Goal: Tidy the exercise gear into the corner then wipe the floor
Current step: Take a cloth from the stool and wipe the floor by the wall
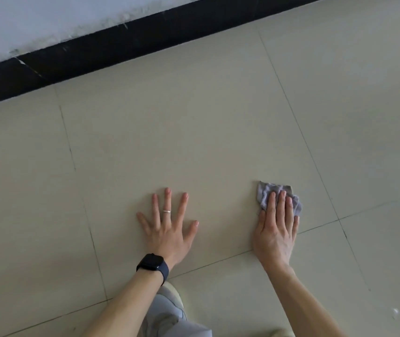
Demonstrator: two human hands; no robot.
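A crumpled grey-purple cloth [267,194] lies on the beige tiled floor [194,132]. My right hand [275,229] lies flat on top of it, fingers straight and together, pressing it down; most of the cloth is hidden under the palm. My left hand [168,226] rests on the bare tile to the left of the cloth, fingers spread wide and palm down. It wears a ring and a dark watch on the wrist. No exercise gear is in view.
A black skirting board [121,47] runs diagonally across the top, under a pale wall [48,18]. My knee in grey trousers and a light shoe [172,297] sit at the bottom between my arms. Dark grout lines cross the tiles.
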